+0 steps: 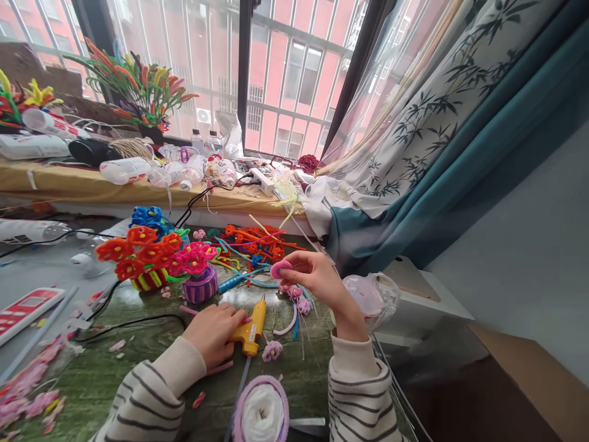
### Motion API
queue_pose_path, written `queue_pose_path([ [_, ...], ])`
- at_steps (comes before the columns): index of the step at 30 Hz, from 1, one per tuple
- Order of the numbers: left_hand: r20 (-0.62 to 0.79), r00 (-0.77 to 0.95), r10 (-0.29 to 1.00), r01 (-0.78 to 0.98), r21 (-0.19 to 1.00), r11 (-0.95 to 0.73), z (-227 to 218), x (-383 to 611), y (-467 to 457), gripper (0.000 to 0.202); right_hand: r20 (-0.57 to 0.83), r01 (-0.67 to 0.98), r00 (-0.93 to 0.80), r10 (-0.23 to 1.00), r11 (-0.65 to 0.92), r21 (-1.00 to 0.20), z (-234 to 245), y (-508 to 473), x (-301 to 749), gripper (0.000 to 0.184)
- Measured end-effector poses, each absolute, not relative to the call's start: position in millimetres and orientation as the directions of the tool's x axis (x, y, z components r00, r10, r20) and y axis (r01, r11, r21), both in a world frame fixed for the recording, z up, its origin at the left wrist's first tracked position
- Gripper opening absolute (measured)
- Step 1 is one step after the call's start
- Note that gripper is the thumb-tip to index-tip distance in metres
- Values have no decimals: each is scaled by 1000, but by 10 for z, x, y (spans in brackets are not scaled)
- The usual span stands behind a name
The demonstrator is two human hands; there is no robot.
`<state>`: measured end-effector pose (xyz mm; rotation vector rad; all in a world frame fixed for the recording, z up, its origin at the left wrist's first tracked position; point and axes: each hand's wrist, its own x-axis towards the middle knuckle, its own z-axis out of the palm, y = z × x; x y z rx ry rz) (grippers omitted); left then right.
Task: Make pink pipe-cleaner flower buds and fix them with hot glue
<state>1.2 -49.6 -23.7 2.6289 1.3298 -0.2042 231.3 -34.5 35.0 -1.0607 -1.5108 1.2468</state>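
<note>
My left hand [212, 334] is closed around the handle of a yellow hot glue gun [252, 331], low over the table. The gun's nozzle points away from me, and a glue stick trails from its back end. Pink pipe-cleaner ends stick out beside this hand. Between thumb and fingers, my right hand [313, 279] pinches a small pink disc [280, 269], held up above the table. Below it lie small pink pipe-cleaner flowers [297, 294]. One more pink flower [272, 350] rests near the gun. Closest to me stands a round pink-rimmed pot [238, 411] with white filling.
Pipe-cleaner flowers in red [142, 245] and pink [196, 258] stand in pots at the left. Behind them are loose orange pipe cleaners [257, 242]. A black cable [133, 331] crosses the table. Plastic bottles [124, 170] crowd the windowsill, and a clear plastic container [368, 294] sits at the right.
</note>
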Motion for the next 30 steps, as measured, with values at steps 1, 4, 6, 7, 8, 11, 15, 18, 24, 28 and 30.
queue_pose_path([
  [1,-202,599,775,800,106,-591,-232,18,-489,40,114,64,-255,960,134,-989,351,-348,2323,37],
  [4,-95,611,786,792,86,-605,-229,-16,-482,38,150,32,-292,944,166,-986,353,-357,2363,34],
  [6,66,605,794,791,63,-608,-251,-87,-481,33,176,12,-307,935,189,-982,350,-358,2394,33],
  [7,162,598,785,788,61,-613,-268,-132,-480,30,188,6,-303,934,199,-980,346,-355,2409,32],
  [8,262,583,769,784,67,-618,-287,-179,-477,27,199,1,-292,935,208,-978,341,-350,2421,31],
  [11,547,483,684,750,144,-645,-322,-288,-466,25,221,-7,-257,941,226,-974,316,-324,2439,30],
  [15,755,327,568,612,289,-736,-256,-277,-499,18,179,14,-274,945,190,-982,269,-284,2401,30],
  [18,749,237,619,555,418,-719,-178,-216,-554,22,144,9,-300,943,153,-988,244,-266,2340,29],
  [24,716,198,669,497,515,-698,-155,-195,-576,23,143,-16,-315,938,146,-989,226,-253,2257,26],
  [28,722,181,668,517,508,-689,-180,-231,-556,21,142,-2,-336,931,151,-989,217,-252,2250,26],
  [30,707,176,686,528,520,-671,-198,-254,-552,21,142,-6,-343,929,149,-989,216,-255,2248,26],
])
